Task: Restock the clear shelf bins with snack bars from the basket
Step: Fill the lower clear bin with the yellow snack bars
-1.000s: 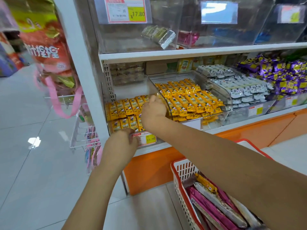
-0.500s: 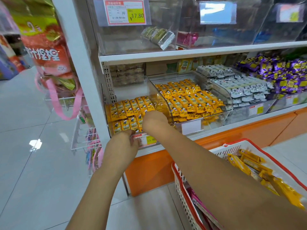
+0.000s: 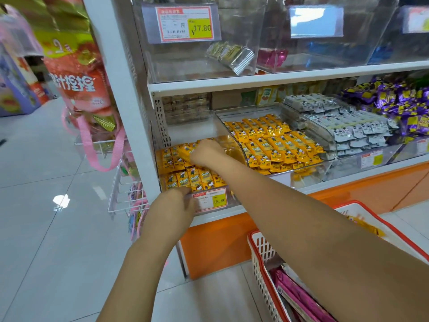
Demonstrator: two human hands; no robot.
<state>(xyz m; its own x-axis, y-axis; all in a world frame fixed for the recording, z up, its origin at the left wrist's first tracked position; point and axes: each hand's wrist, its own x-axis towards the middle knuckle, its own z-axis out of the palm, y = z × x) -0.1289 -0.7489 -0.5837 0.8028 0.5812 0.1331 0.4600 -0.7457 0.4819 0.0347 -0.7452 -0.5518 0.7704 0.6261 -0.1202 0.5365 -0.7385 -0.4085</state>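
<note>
Snack bars (image 3: 185, 180) half-fill the left clear bin (image 3: 192, 132); the basket (image 3: 253, 238) holds more. Right hand (image 3: 206, 153) fingers grasp bars; left hand (image 3: 176, 202) grip cannot be told.

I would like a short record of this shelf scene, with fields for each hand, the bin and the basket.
left hand: at the front wall of the leftmost bin, beside its price tag; grip hidden
right hand: inside that bin, fingers curled on yellow snack bars
bin fill: bars fill the front part only
basket: lower right, holds pink and yellow packets
</note>
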